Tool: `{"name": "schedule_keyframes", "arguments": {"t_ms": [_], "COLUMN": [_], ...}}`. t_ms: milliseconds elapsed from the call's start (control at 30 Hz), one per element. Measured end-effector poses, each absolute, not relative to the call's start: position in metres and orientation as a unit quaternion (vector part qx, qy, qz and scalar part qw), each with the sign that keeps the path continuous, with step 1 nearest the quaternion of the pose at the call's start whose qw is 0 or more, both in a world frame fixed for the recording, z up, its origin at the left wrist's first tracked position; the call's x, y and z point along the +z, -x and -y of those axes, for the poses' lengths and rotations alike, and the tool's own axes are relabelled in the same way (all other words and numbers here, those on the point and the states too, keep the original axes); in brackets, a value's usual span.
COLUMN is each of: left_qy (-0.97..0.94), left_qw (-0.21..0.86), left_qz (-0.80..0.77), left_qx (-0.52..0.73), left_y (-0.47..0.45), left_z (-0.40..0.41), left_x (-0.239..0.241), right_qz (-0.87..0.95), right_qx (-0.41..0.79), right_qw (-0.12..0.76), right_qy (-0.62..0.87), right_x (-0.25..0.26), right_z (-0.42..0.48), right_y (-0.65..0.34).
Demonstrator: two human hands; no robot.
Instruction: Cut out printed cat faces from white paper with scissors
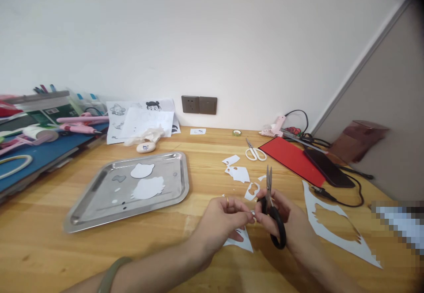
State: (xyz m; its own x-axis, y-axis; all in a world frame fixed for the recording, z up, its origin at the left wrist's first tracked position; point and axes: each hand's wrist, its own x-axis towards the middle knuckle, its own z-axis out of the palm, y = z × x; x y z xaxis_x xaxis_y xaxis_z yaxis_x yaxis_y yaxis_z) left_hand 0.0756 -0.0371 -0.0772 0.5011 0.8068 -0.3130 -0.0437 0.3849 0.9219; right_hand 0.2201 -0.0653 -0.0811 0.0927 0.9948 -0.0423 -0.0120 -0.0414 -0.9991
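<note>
My left hand is closed, its thumb and fingers pinching a tiny white paper piece. In my right hand are scissors with black handles, their narrow blades pointing up and slightly apart. The right fingertips also meet the tiny piece, so both hands are nearly touching. Under the left hand lies a white paper sheet, partly hidden. Just beyond the hands, cut paper scraps and a scrap with a hole rest on the wooden table.
Left stands a metal tray with white cat-shaped cutouts and small pieces. White-handled scissors, a red sheet, a dark phone and a pink glue gun lie back right. A large paper offcut lies right.
</note>
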Motion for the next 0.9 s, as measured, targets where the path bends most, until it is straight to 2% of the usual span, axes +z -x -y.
{"name": "schedule_keyframes", "arguments": {"t_ms": [900], "left_qy": [-0.397], "left_qw": [0.776], "left_qz": [-0.38], "left_qx": [0.309], "left_y": [-0.0738], "left_z": [0.0339], "left_x": [-0.0789], "right_qz": [0.454], "right_qx": [0.462], "right_qw": [0.529], "right_qy": [0.548], "right_x": [-0.0837], "right_z": [0.0661], "right_y": [-0.2156]}}
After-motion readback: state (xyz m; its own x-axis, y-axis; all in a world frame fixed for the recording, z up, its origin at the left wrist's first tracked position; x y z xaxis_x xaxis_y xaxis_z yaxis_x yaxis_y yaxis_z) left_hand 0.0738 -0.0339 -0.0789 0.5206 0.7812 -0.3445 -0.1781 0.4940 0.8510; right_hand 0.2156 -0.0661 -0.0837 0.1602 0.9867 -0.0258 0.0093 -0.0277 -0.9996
